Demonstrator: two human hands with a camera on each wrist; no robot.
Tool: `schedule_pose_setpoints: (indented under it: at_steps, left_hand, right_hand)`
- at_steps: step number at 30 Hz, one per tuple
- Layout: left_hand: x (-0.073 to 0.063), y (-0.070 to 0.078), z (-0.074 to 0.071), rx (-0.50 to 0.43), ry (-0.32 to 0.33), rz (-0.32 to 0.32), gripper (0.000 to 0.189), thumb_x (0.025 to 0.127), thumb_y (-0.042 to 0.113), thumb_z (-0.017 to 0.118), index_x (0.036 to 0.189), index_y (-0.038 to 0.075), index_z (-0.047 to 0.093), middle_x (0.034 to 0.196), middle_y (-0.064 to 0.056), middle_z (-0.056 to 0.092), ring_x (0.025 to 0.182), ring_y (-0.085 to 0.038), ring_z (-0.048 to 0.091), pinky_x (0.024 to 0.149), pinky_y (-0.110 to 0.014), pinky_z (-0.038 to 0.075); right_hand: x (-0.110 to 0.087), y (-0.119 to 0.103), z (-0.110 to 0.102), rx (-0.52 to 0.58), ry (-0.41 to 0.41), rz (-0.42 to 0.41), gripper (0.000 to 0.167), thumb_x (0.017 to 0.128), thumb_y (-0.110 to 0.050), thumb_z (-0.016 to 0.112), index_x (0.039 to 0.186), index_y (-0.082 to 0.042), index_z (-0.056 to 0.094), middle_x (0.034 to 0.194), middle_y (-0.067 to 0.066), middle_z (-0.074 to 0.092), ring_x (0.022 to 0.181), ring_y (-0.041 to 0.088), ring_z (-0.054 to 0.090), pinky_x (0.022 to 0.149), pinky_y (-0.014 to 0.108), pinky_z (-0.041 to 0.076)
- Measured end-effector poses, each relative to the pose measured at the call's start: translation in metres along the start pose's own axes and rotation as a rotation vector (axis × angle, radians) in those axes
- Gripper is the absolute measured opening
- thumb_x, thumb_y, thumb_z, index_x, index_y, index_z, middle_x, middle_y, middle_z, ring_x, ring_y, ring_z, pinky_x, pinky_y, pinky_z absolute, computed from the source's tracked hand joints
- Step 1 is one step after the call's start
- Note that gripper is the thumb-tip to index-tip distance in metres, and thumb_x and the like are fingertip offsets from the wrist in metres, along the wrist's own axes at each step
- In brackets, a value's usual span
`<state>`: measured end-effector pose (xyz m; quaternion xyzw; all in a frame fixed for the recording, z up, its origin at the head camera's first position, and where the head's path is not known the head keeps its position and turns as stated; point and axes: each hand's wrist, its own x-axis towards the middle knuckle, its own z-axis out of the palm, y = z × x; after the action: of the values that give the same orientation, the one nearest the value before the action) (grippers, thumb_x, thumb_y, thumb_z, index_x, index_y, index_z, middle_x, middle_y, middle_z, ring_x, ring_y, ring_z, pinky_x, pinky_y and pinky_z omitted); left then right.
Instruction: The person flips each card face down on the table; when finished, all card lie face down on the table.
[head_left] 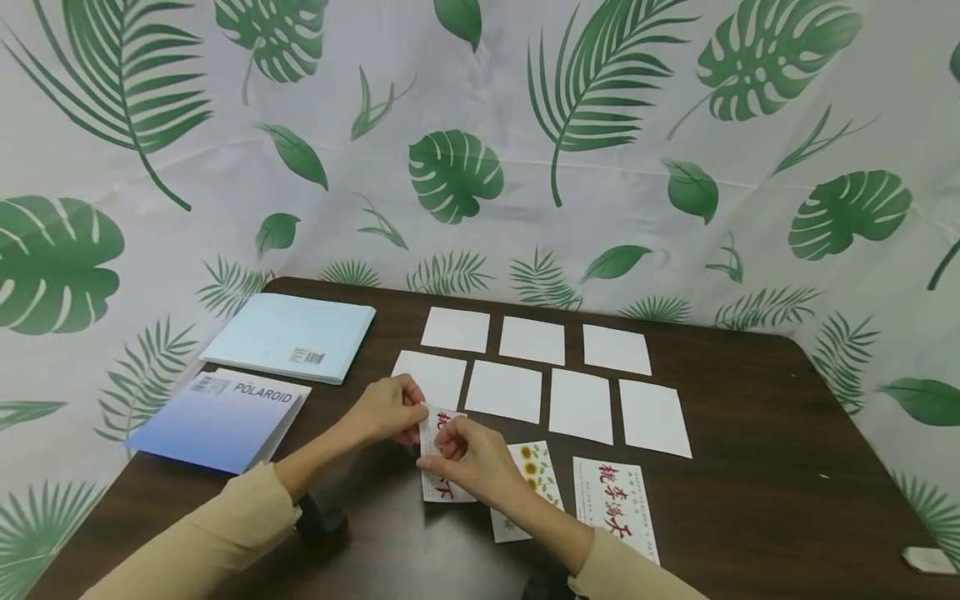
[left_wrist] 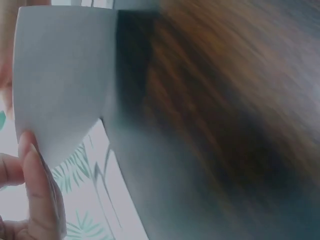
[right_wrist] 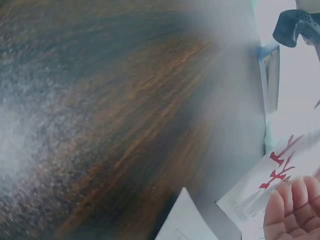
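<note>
A white card with red Chinese characters (head_left: pixel 432 487) is held tilted just above the table. My left hand (head_left: pixel 386 410) pinches it at the upper left corner; in the left wrist view the card's blank back (left_wrist: pixel 65 75) faces the camera, the left fingers (left_wrist: pixel 37 180) at its lower edge. My right hand (head_left: pixel 480 467) is in front of the printed face, fingers curled and thumb near the card's left edge. Whether it grips anything is hidden. In the right wrist view its curled fingertips (right_wrist: pixel 292 200) overlap the card. Beneath the right forearm lies a sunflower card (head_left: pixel 532 471).
Another red-lettered card (head_left: pixel 611 500) lies to the right. Several blank white cards (head_left: pixel 502 392) form two rows behind the hands. On the left are a light blue folder (head_left: pixel 292 329) and a blue POLAROID folder (head_left: pixel 213 425). A small white object (head_left: pixel 928 560) sits far right.
</note>
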<state>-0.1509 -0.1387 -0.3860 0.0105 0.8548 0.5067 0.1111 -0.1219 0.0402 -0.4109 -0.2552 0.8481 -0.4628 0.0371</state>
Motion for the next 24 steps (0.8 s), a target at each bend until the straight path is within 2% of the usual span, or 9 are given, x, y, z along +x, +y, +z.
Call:
schedule_pose_setpoints:
  at_steps: [4, 8, 10, 14, 17, 20, 24]
  left_hand:
    - [-0.004, 0.012, 0.003, -0.006, -0.025, 0.015, 0.01, 0.081, 0.006, 0.056, 0.088, -0.001, 0.053, 0.067, -0.008, 0.062, 0.05, -0.013, 0.063, 0.052, -0.033, 0.057]
    - [-0.008, 0.016, 0.006, -0.044, -0.057, 0.032, 0.017, 0.088, 0.015, 0.059, 0.092, -0.001, 0.054, 0.074, -0.012, 0.063, 0.056, -0.015, 0.066, 0.058, -0.038, 0.058]
    - [-0.009, 0.014, 0.007, -0.075, -0.076, 0.04, 0.027, 0.092, 0.024, 0.058, 0.097, -0.002, 0.054, 0.082, -0.015, 0.065, 0.061, -0.018, 0.068, 0.061, -0.038, 0.058]
    - [-0.012, 0.003, 0.014, -0.132, -0.096, 0.036, 0.041, 0.094, 0.035, 0.055, 0.108, -0.004, 0.054, 0.102, -0.018, 0.066, 0.074, -0.024, 0.07, 0.063, -0.036, 0.058]
    - [-0.016, -0.007, 0.019, -0.12, -0.061, 0.026, 0.041, 0.09, 0.029, 0.063, 0.114, -0.004, 0.053, 0.103, -0.017, 0.066, 0.076, -0.023, 0.069, 0.062, -0.034, 0.058]
    - [-0.018, -0.015, 0.023, -0.099, -0.01, 0.019, 0.04, 0.084, 0.018, 0.071, 0.112, -0.004, 0.054, 0.096, -0.014, 0.067, 0.073, -0.019, 0.068, 0.06, -0.033, 0.058]
    - [-0.018, -0.02, 0.022, -0.067, 0.077, 0.034, 0.034, 0.077, 0.007, 0.075, 0.104, -0.005, 0.058, 0.084, -0.009, 0.067, 0.065, -0.015, 0.066, 0.057, -0.028, 0.057]
  right_hand:
    - [-0.001, -0.003, -0.002, 0.023, -0.011, 0.057, 0.03, 0.076, -0.028, 0.077, 0.088, -0.008, 0.058, 0.073, -0.004, 0.059, 0.063, 0.0, 0.054, 0.056, 0.016, 0.048]
    - [-0.003, -0.005, -0.009, 0.1, -0.039, 0.103, 0.024, 0.08, -0.019, 0.072, 0.091, -0.004, 0.058, 0.074, 0.0, 0.063, 0.062, 0.001, 0.056, 0.056, 0.016, 0.05]
    - [-0.005, -0.006, -0.014, 0.152, -0.036, 0.126, 0.019, 0.081, -0.012, 0.069, 0.092, -0.001, 0.059, 0.074, 0.003, 0.064, 0.061, 0.002, 0.059, 0.055, 0.017, 0.052]
    - [-0.008, -0.008, -0.027, 0.212, 0.05, 0.164, 0.014, 0.082, -0.003, 0.066, 0.094, 0.002, 0.06, 0.076, 0.008, 0.065, 0.061, 0.006, 0.059, 0.053, 0.019, 0.053]
    - [-0.01, -0.005, -0.034, 0.235, 0.146, 0.204, 0.014, 0.083, -0.001, 0.065, 0.095, 0.003, 0.061, 0.078, 0.009, 0.064, 0.063, 0.007, 0.057, 0.054, 0.016, 0.05]
    - [-0.012, -0.001, -0.036, 0.259, 0.208, 0.26, 0.015, 0.083, 0.0, 0.065, 0.097, 0.002, 0.061, 0.079, 0.008, 0.063, 0.064, 0.007, 0.054, 0.054, 0.014, 0.046]
    - [-0.014, 0.009, -0.033, 0.294, 0.22, 0.303, 0.018, 0.083, -0.002, 0.066, 0.099, 0.003, 0.06, 0.078, 0.008, 0.064, 0.061, 0.008, 0.054, 0.053, 0.015, 0.048]
